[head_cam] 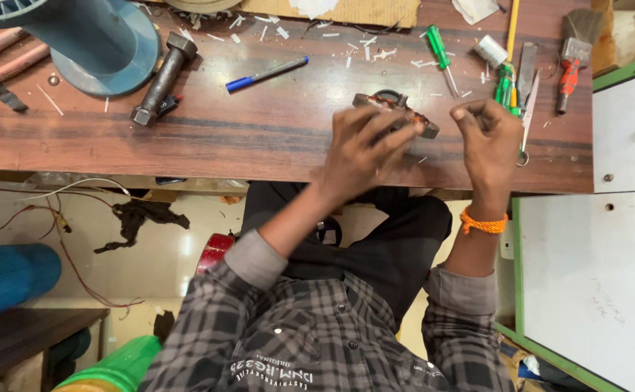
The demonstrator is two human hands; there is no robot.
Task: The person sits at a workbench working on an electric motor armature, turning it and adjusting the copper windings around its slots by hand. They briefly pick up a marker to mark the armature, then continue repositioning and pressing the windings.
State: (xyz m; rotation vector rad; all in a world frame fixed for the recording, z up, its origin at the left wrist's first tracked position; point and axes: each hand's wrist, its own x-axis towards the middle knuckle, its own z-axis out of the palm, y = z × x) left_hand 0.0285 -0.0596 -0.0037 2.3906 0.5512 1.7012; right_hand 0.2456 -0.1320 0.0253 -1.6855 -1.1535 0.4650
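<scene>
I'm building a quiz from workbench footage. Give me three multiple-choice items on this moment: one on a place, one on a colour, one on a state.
1. Where does the blue pen lie?
A. on the floor
B. on the wooden bench top, left of the hands
C. in the right hand

2. What colour is the band on the right wrist?
A. orange
B. white
C. black

3. How does the left hand stand to the small copper-wound part?
A. far from it, on the lap
B. under the bench
C. laid over it on the bench top

Answers:
1 B, the pen rests on the bench top between the large bolt and the hands.
2 A, the band is bright orange.
3 C, the left hand's fingers cover the part, while the right hand is pinched shut beside it.
</scene>
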